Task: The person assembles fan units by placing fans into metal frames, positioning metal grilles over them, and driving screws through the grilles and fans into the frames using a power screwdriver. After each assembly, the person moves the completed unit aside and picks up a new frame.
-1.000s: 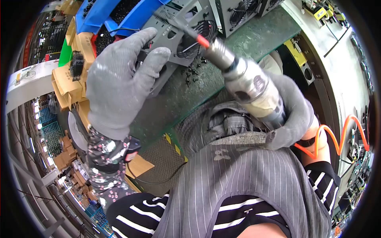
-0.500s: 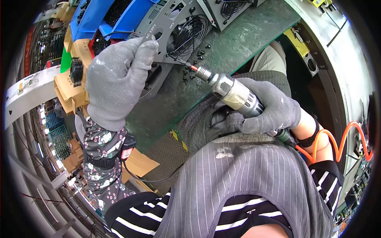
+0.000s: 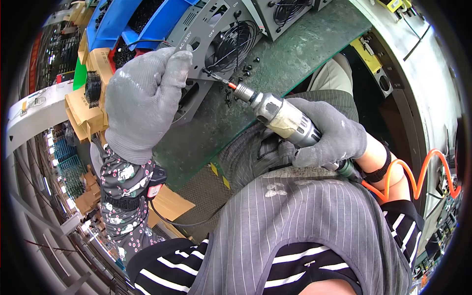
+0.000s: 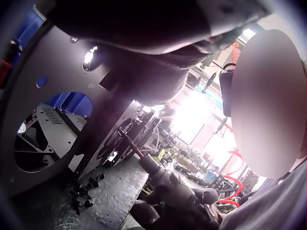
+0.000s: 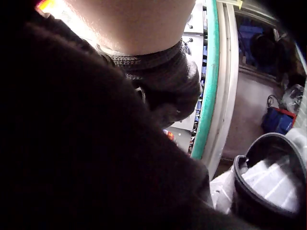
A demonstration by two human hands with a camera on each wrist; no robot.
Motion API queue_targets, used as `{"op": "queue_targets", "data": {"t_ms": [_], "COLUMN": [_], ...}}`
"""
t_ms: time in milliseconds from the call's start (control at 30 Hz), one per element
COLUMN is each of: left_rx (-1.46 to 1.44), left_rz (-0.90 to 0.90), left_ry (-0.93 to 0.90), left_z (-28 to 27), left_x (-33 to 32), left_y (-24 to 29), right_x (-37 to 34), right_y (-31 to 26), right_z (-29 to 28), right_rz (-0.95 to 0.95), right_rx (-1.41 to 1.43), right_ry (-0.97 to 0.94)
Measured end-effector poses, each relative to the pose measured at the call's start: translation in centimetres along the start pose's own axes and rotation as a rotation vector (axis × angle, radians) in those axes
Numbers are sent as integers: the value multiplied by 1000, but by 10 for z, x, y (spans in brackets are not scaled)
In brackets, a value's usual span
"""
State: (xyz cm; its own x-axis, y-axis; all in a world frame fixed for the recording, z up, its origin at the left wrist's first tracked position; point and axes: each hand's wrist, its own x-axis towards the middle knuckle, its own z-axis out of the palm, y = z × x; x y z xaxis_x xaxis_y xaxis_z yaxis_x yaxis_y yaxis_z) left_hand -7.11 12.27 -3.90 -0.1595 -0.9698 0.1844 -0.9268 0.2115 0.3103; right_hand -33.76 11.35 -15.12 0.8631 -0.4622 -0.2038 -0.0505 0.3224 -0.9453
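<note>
Grey sheet metal stands at a tilt just beyond your left grip (image 3: 140, 98): a panel (image 3: 200, 34) lettered AC 220V, ON and OFF in white, set over the green table (image 3: 305, 54). Your right grip (image 3: 332, 132) is wrapped round an air screwdriver (image 3: 285, 120), likely held far back on the body so that its nose stays in your sight. The bit (image 3: 219, 78) points away from that grip toward the panel's face; whether its tip touches, the views do not settle. Your left grip has its thumb by the panel's near edge, probably to steady the metal against the driver's push; whether it pinches anything cannot be told, as the fingertips are hidden. The panel looks matt and flat, pierced by small holes and a large round opening, with a bundled black cable (image 3: 238, 44) showing there. The silver driver looks worn, a yellowish patch on its middle. Black screws (image 3: 246, 73) lie loose between your two grips, perhaps kept there for easy reach; blue bins (image 3: 162, 22) sit beyond the left one.
</note>
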Motion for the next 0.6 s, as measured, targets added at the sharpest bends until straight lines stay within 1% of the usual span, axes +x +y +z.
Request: {"op": "queue_targets", "data": {"t_ms": [67, 133, 167, 267, 367, 433, 500, 600], "left_rx": [-30, -15, -19, 6, 29, 53, 76, 154], "left_rz": [-40, -80, -82, -47, -26, 36, 52, 79], "left_ry": [-26, -97, -97, -74, -89, -26, -13, 10], "left_z": [-2, -3, -2, -1, -1, 3, 5, 8], "left_x": [1, 3, 3, 4, 4, 4, 4, 2], "left_y": [2, 1, 1, 1, -1, -2, -4, -4], "right_x": [-1, -2, -3, -4, -3, -1, -1, -1], "right_y": [-4, -7, -8, -14, -11, -6, -7, -10], "right_z": [0, 0, 0, 1, 1, 3, 4, 6], "right_rz": [48, 42, 34, 76, 64, 49, 34, 83], "right_rx": [58, 29, 1, 10, 44, 59, 77, 75], "right_ry": [-36, -28, -20, -41, -51, -38, -23, -44]}}
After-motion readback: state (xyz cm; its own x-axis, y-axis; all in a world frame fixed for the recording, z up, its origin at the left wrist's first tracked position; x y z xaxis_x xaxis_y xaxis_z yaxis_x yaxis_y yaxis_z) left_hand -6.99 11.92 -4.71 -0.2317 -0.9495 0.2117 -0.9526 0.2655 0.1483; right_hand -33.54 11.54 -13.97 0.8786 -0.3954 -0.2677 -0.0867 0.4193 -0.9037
